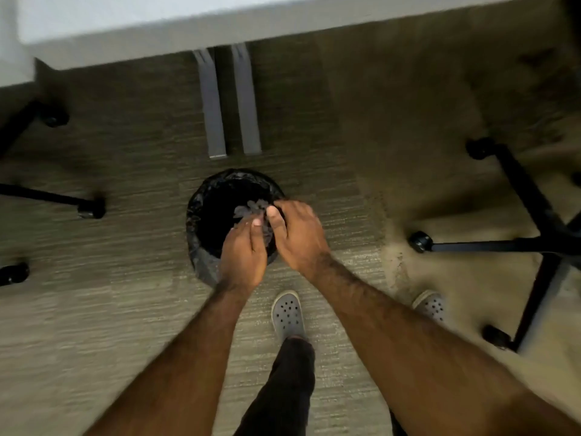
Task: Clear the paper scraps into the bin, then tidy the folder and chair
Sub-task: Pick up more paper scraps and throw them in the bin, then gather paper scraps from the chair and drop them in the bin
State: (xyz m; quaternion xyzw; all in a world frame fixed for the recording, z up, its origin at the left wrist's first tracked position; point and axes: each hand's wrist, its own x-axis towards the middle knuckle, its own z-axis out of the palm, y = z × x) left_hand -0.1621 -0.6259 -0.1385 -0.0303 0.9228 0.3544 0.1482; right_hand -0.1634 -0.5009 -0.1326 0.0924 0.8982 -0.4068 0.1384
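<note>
A round bin (201, 215) lined with a black bag stands on the carpet under the table edge. Greyish paper scraps (250, 207) lie inside it, just past my fingers. My left hand (243, 256) and my right hand (298, 234) hang side by side over the bin's near right rim, fingers curled and touching each other. Whether scraps are still between the fingers cannot be made out. The black wheeled base of a chair (531, 237) stands at the right. No folder is in sight.
A white table (157, 29) spans the top, with two grey legs (229, 102) reaching down toward the bin. Another chair's black casters (91, 209) sit at the left. My grey clogs (287, 313) stand on the carpet just behind the bin.
</note>
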